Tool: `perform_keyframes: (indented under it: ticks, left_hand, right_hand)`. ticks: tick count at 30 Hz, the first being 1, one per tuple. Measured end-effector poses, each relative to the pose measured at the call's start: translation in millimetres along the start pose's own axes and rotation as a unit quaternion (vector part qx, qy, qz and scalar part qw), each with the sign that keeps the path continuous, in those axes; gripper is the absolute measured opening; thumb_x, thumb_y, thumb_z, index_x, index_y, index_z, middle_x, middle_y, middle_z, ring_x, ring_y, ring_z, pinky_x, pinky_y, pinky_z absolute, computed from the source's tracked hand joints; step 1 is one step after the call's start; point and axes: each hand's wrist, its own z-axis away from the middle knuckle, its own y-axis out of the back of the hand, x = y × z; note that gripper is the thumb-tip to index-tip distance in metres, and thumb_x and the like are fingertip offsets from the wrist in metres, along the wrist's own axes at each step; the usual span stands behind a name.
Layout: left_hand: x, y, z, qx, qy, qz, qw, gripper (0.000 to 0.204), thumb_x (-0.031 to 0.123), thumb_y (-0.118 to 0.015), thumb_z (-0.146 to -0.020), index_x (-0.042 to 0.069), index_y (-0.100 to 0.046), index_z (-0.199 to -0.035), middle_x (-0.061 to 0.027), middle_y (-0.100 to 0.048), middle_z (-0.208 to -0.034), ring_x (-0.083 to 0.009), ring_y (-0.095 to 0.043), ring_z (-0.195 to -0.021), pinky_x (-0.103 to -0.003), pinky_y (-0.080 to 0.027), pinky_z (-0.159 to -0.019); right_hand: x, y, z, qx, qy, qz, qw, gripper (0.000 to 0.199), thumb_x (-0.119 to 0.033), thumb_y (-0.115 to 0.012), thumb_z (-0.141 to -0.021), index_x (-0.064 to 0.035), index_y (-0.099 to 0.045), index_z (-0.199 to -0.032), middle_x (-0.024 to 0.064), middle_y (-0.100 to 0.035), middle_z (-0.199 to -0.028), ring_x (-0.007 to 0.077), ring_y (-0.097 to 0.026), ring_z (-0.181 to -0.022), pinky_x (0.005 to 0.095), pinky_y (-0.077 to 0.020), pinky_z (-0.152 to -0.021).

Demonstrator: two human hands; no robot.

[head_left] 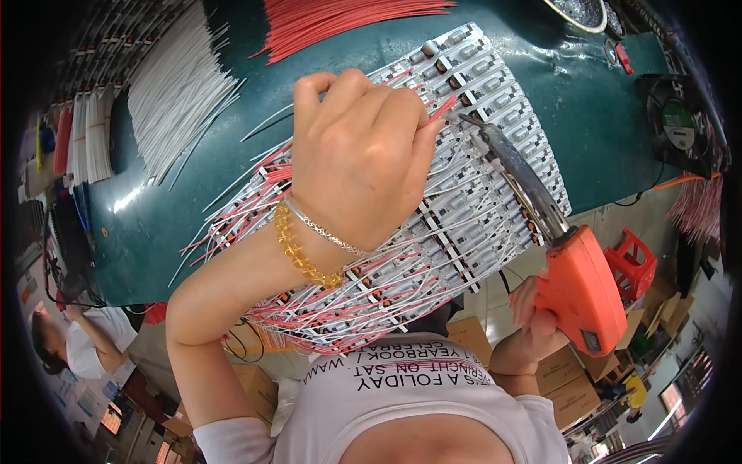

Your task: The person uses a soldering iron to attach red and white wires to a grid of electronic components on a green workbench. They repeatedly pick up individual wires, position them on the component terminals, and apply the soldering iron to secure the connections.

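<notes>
**Head view: soldering wires onto board panel**

We pinch a red wire (439, 110) in our left hand (359, 158), fingers curled shut, over the panel of small circuit boards (464, 201) lying on the green worktop (587, 131). Our right hand (533, 313) grips the orange soldering gun (576, 282), tip just beside the wire end. White wire bundle (178, 85) and red wire bundle (340, 19) lie well apart, further back on the worktop.
</notes>
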Motion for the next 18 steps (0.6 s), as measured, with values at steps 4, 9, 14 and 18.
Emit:
perform_keyframes:
  ticks: [4, 9, 14, 18]
  left_hand:
    - [0.0, 0.6, 0.0, 0.001, 0.0, 0.001, 1.0, 0.015, 0.009, -0.075, -0.07, 0.008, -0.06, -0.068, -0.0019, -0.054, -0.064, -0.0208, -0.05, -0.065, -0.034, -0.035, -0.071]
    - [0.0, 0.8, -0.2, 0.003, -0.004, 0.002, 1.0, 0.014, 0.01, -0.074, -0.071, 0.008, -0.06, -0.068, -0.002, -0.054, -0.064, -0.0207, -0.051, -0.065, -0.033, -0.035, -0.07]
    - [-0.8, 4.2, -1.3, -0.01, -0.013, 0.004, 1.0, 0.013, 0.009, -0.074, -0.072, 0.008, -0.061, -0.069, -0.0005, -0.054, -0.061, -0.0196, -0.05, -0.063, -0.033, -0.036, -0.07]
    - [-2.4, 13.1, -4.0, 0.058, -0.059, -0.003, 0.997, 0.011, 0.008, -0.073, -0.072, 0.008, -0.062, -0.07, 0.0004, -0.055, -0.06, -0.0186, -0.05, -0.061, -0.032, -0.036, -0.071]
  right_hand:
    - [-9.9, -4.7, -7.6, -0.017, 0.013, -0.018, 1.0, 0.077, -0.053, -0.063, -0.081, 0.0116, -0.046, -0.118, -0.0025, -0.043, -0.047, 0.0074, -0.039, -0.038, 0.0226, -0.0357, -0.041]
    - [-7.6, -6.3, -4.8, 0.004, 0.01, -0.032, 0.999, 0.076, -0.053, -0.062, -0.082, 0.0125, -0.045, -0.117, -0.0023, -0.042, -0.047, 0.0078, -0.04, -0.037, 0.0225, -0.0363, -0.041]
    - [-7.6, -1.2, -5.8, -0.028, 0.023, -0.036, 0.999, 0.079, -0.055, -0.059, -0.083, 0.0125, -0.043, -0.119, -0.0021, -0.042, -0.047, 0.0083, -0.039, -0.036, 0.0227, -0.0368, -0.041]
    - [-6.4, 4.2, -1.3, -0.004, 0.024, -0.043, 0.999, 0.081, -0.057, -0.058, -0.082, 0.0122, -0.041, -0.121, -0.002, -0.042, -0.046, 0.0086, -0.039, -0.036, 0.0228, -0.0367, -0.04]
